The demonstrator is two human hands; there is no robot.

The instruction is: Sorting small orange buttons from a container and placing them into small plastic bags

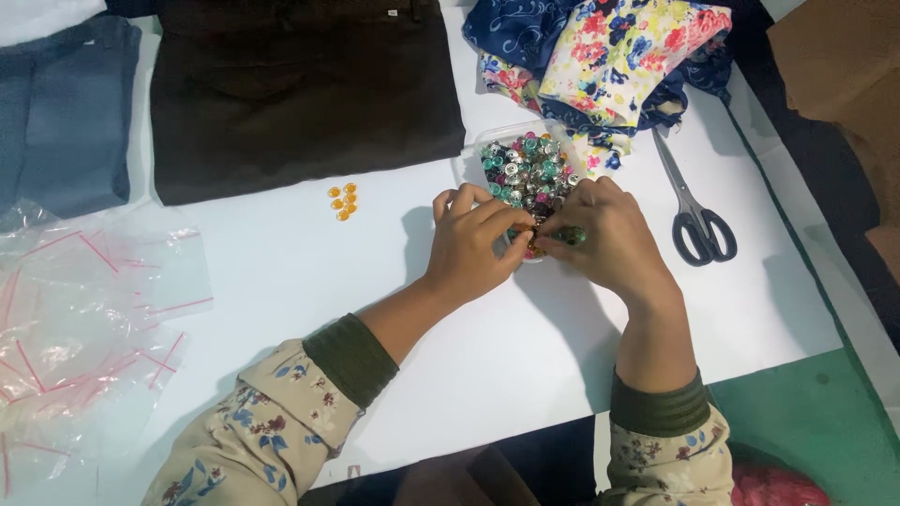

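A clear plastic tray (471, 159) full of shiny mixed buttons (527, 169), silver, teal and pink, sits on the white table (309, 272). Both my hands meet at the tray's near edge. My left hand (473, 244) has its fingers curled, its fingertips pinching among the buttons. My right hand (605, 239) pinches a small green button (573, 235) between thumb and fingers. A small cluster of orange buttons (343, 200) lies apart on the table, left of the tray.
Grey-handled scissors (694, 206) lie right of the tray. Floral fabrics (619, 56) are piled behind it. A dark brown garment (300, 84) and blue jeans (61, 112) lie at the back. Clear zip bags (84, 319) cover the left side.
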